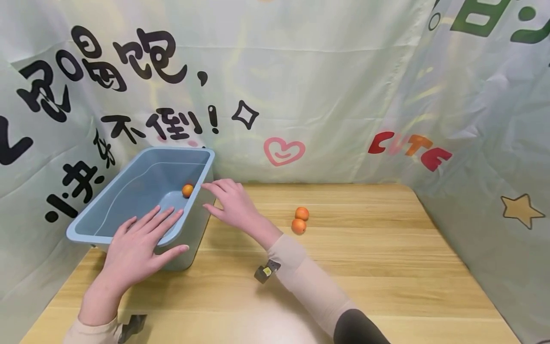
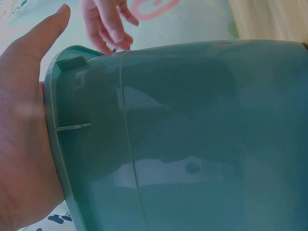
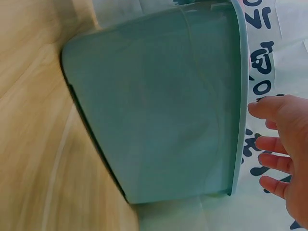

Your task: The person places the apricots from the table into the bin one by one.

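Fingers of the left hand (image 1: 137, 243) lie flat and straight over the near corner of a blue plastic bin (image 1: 129, 191), the palm resting on its rim and the thumb stretched along the outside wall; the left wrist view shows the same palm pressed against the rim (image 2: 53, 120) with nothing curled around it. The right hand (image 1: 232, 203) hovers just beside the bin's right rim, fingers spread and relaxed, holding nothing, its fingertips level with the edge; whether they actually touch the rim cannot be told from the head view, and the right wrist view shows the fingers (image 3: 274, 144) just off the edge of the bin (image 3: 163, 106). The two hands are apart, one at the near end of the bin and one at its right side. Inside the bin, at the far right of its floor, sits one small orange fruit (image 1: 187, 190), just below the right hand's fingertips. Two more orange fruits (image 1: 300, 220) lie touching each other on the wooden table (image 1: 365, 267), well apart from the bin and to the right of the right forearm. The bin stands at the table's left side, close to a printed cloth backdrop (image 1: 326, 86).
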Demonstrator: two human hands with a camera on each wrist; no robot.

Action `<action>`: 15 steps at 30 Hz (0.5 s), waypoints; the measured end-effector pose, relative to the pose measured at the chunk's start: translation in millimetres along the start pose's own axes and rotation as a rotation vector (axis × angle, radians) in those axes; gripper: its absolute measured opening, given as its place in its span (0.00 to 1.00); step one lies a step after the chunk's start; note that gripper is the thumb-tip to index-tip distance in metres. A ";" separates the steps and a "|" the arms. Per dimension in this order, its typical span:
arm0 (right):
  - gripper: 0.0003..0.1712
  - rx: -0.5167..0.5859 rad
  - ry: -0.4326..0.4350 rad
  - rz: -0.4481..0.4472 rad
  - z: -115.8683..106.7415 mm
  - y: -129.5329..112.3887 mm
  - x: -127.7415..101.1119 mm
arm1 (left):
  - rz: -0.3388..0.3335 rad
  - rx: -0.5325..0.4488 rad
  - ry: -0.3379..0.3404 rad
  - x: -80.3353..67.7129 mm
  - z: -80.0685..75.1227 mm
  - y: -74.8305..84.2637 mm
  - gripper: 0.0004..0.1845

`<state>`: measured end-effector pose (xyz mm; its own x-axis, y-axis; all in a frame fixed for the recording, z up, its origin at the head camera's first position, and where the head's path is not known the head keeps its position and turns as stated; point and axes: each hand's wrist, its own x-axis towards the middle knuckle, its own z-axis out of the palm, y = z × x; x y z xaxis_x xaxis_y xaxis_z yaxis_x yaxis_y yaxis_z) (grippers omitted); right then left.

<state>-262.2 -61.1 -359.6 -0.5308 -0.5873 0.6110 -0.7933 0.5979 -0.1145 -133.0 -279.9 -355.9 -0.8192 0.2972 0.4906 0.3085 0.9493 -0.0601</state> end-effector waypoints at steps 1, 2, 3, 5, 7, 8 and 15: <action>0.26 0.006 0.007 -0.001 -0.3 1.7 -2.7 | 0.001 0.001 0.002 0.1 -0.1 0.0 0.46; 0.26 0.008 0.014 -0.001 -0.6 3.4 -5.3 | 0.002 0.001 0.002 0.2 -0.1 -0.1 0.46; 0.26 0.011 0.021 -0.002 -0.8 5.3 -7.9 | 0.000 0.001 0.002 0.1 0.0 -0.2 0.46; 0.26 0.011 0.031 -0.007 -1.2 9.2 -13.2 | -0.001 0.001 0.002 -0.1 0.2 -0.6 0.46; 0.26 0.012 0.042 -0.014 -1.6 13.4 -18.2 | -0.001 -0.001 0.001 -0.2 0.3 -0.9 0.46; 0.26 0.005 0.043 -0.016 -1.7 15.9 -21.0 | 0.001 0.000 0.001 -0.2 0.3 -1.1 0.46; 0.26 -0.029 0.050 -0.018 -4.4 32.3 -41.2 | -0.007 -0.004 -0.018 0.1 0.9 -0.7 0.46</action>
<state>-264.6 -15.2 -385.0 -0.5006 -0.5702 0.6514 -0.7931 0.6036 -0.0811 -133.8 -280.5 -356.7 -0.8299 0.2921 0.4753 0.3045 0.9510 -0.0527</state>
